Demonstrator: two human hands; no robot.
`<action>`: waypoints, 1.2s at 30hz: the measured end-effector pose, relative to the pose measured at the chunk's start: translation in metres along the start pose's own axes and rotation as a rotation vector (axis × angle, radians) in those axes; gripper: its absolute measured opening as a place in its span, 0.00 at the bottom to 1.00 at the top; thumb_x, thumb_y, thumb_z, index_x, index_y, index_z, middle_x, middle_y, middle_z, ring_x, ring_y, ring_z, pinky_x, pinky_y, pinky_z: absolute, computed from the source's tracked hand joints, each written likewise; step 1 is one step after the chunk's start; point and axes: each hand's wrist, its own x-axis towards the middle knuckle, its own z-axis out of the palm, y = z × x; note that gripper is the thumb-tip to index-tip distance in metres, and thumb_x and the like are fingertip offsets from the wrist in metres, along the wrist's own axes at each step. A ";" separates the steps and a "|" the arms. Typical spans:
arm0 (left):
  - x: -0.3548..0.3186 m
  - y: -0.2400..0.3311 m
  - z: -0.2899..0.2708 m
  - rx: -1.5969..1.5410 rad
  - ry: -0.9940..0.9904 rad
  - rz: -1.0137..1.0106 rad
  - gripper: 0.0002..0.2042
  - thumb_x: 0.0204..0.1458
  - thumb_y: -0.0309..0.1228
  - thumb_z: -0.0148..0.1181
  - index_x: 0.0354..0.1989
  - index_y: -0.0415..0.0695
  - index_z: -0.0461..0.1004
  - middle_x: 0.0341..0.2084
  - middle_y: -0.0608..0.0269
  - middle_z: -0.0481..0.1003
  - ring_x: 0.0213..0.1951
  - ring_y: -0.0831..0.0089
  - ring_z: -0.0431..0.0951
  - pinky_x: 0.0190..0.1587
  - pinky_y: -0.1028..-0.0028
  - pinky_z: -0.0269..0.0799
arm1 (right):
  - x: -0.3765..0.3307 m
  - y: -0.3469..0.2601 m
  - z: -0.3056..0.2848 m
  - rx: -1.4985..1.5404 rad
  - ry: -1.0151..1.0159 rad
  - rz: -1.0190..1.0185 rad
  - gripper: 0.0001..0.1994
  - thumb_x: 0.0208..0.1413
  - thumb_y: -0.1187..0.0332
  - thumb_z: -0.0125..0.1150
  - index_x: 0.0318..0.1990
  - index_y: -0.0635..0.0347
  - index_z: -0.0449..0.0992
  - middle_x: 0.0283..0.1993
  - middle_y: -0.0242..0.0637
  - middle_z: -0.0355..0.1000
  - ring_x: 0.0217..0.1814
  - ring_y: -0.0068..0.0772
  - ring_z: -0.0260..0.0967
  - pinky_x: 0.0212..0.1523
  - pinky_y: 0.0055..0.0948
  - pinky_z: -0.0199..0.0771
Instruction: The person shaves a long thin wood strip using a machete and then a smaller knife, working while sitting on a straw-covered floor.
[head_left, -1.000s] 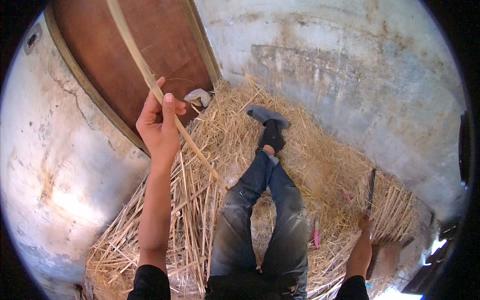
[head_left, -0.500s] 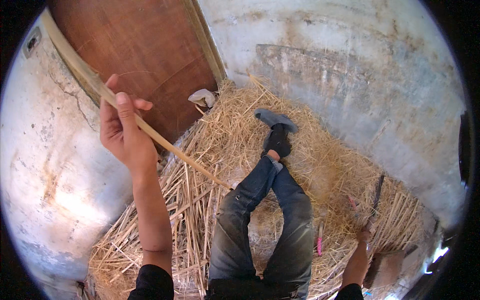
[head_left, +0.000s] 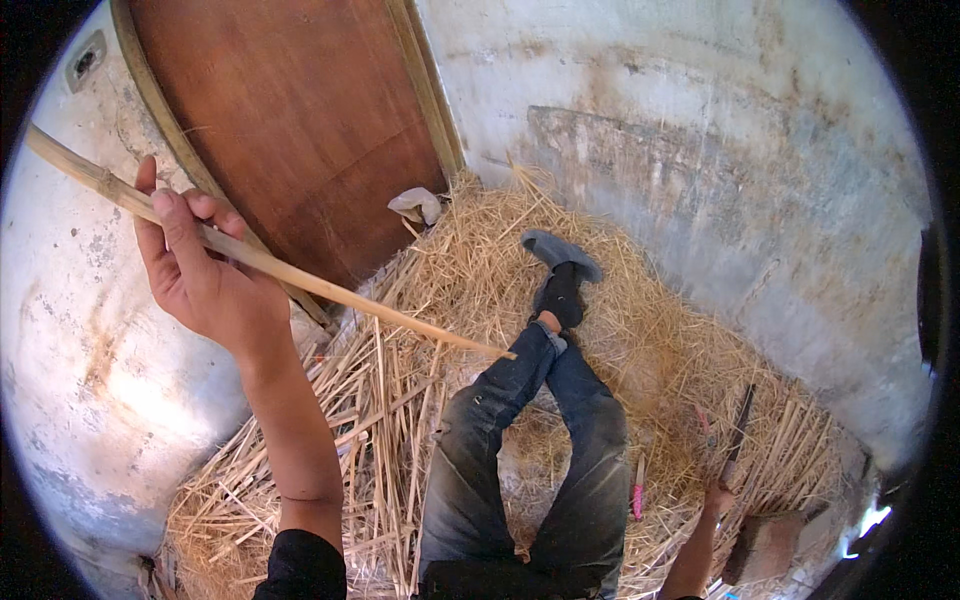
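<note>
My left hand [head_left: 215,290] is raised at the left and closed on a long, pale bamboo strip [head_left: 360,302], thumb on one side and fingers on the other. The strip slants down to the right, and its thin end appears over my left leg near the shin. Low at the right, my right hand [head_left: 718,498] grips the handle of a knife [head_left: 740,428]. Its long, dark blade points up and away above the shavings, apart from the strip.
My crossed legs [head_left: 470,440] stretch over a heap of bamboo shavings [head_left: 640,320]. Split strips [head_left: 365,430] lie to the left. A brown block [head_left: 764,548] sits beside my right hand, and a pink-handled thing [head_left: 637,500] near my knee. Beyond are a wall [head_left: 700,180] and brown door [head_left: 280,110].
My left hand has shifted left with the strip, which lies at a flatter slant, its thin end farther right over my leg. My right hand and the knife have come slightly nearer.
</note>
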 end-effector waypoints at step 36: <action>-0.119 -0.067 0.109 -0.318 -0.918 -0.739 0.14 0.66 0.41 0.53 0.50 0.43 0.70 0.24 0.67 0.70 0.26 0.75 0.73 0.32 0.73 0.71 | -0.216 -0.470 -0.208 1.013 -0.803 -0.139 0.20 0.61 0.70 0.52 0.60 0.66 0.69 0.18 0.30 0.66 0.14 0.20 0.60 0.15 0.22 0.60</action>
